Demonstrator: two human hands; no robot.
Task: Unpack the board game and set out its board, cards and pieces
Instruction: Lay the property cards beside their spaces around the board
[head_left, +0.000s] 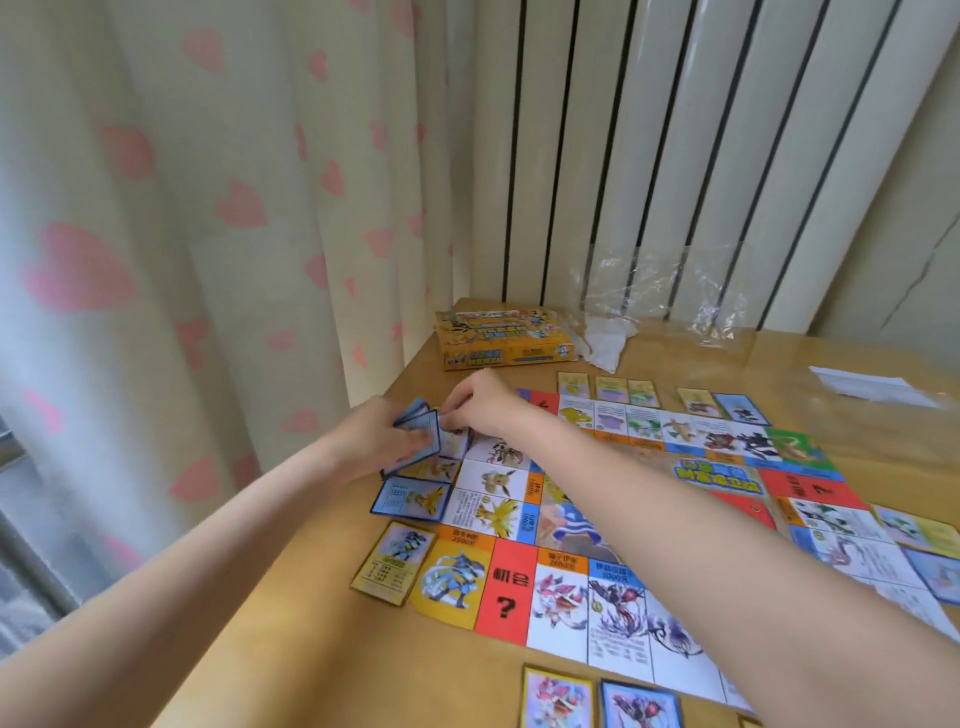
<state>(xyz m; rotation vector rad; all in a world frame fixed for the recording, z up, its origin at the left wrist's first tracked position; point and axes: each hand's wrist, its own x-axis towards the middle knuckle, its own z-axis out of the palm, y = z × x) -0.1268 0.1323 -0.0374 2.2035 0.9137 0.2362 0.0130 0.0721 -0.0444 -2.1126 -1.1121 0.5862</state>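
Observation:
The paper game board (649, 499) lies flat on the wooden table (363, 649). Cards lie beside its squares: a gold card (393, 562) and a blue card (410, 499) on the left side, several cards (665, 397) along the far side, others along the near edge (597, 699). My left hand (387, 434) holds a small fanned stack of blue cards (421, 431) above the board's far left corner. My right hand (480, 405) pinches a card at that stack. The yellow game box (501, 338) sits at the far table corner.
Crumpled clear plastic wrap (654, 306) and white paper (605, 340) lie beside the box at the back. A white sheet (872, 389) lies at the far right. A heart-print curtain (208, 208) hangs left of the table; a white radiator (675, 156) stands behind.

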